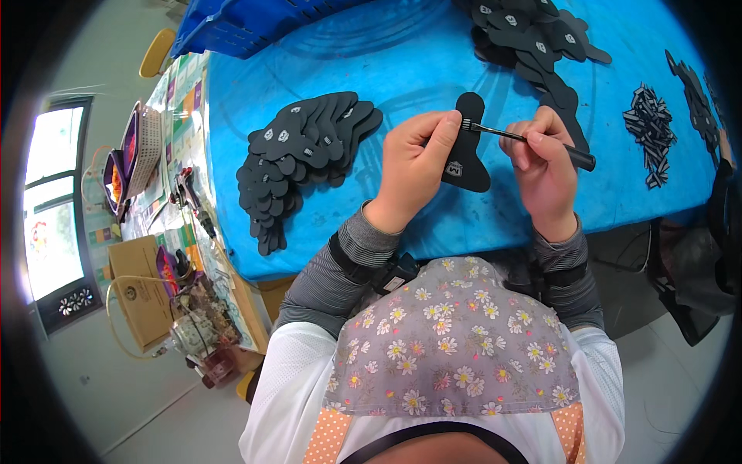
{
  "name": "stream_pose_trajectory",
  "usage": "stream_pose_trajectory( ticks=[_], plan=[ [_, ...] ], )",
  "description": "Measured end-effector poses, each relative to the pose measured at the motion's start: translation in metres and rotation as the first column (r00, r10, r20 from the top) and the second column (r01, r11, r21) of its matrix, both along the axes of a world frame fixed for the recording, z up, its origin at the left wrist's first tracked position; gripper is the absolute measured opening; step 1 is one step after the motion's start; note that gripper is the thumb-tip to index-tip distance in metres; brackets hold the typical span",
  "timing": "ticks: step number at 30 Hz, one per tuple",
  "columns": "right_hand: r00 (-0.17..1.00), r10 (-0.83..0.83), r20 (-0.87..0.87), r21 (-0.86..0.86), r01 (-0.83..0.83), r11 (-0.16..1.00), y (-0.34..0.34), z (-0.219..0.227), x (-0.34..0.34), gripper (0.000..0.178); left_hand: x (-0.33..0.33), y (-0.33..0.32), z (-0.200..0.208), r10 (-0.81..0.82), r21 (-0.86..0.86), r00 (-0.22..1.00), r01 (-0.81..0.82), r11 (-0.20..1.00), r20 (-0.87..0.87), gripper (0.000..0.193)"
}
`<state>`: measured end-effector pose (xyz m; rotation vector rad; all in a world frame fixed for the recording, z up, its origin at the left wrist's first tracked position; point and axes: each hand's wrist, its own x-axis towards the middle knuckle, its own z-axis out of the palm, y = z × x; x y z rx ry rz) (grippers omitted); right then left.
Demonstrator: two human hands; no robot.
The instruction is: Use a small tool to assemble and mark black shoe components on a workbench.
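Observation:
Above the near part of the blue-covered table, my left hand [417, 158] pinches a flat black boot-shaped piece [468, 164] by its left edge. The piece bears a small pale emblem at its wider lower end. Near my left thumb tip, a small black tag with white stripes [467, 124] lies against its narrow part. My right hand [545, 166] closes around a slim tool [581, 158] with a thick black end and a thin shaft. The shaft's tip points left and meets the tag or lies just beside it; its exact form is too small to tell.
Overlapping black pieces [309, 147] are heaped at the left, and another heap [525, 39] lies at the far right. Small dark tags [649, 127] form a pile farther right. A blue crate [232, 27] stands at the far left. Another person's hand [725, 147] shows at the right edge.

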<state>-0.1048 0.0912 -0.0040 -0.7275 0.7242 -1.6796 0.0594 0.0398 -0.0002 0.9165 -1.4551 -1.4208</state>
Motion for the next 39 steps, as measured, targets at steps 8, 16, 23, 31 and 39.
stream_pose_trajectory(
  ticks=[8,16,23,31,39],
  plan=[
    [0.989,0.025,-0.146,-0.112,-0.042,0.993,0.003,-0.003,0.002,0.011,0.0,-0.001,-0.001,-0.005,0.034,1.0,0.005,0.999,-0.006,0.028],
    [0.989,0.05,-0.139,-0.108,-0.066,0.992,0.003,-0.004,0.003,0.011,0.001,-0.002,0.002,-0.026,0.101,0.999,0.029,0.994,-0.03,0.03],
    [0.99,0.08,-0.115,-0.038,-0.085,0.996,0.002,-0.004,0.008,0.012,0.001,-0.003,0.004,-0.008,0.117,1.0,0.011,0.993,-0.03,0.031],
    [0.99,0.053,-0.131,-0.052,-0.061,0.997,0.003,-0.003,0.018,0.011,0.002,-0.003,0.008,-0.075,0.182,0.987,0.101,0.978,-0.145,0.033],
    [0.999,0.011,-0.041,-0.097,-0.015,0.995,0.002,-0.004,0.011,0.008,0.006,-0.003,0.006,-0.214,0.185,0.962,0.245,0.952,-0.172,0.026]
  ],
)
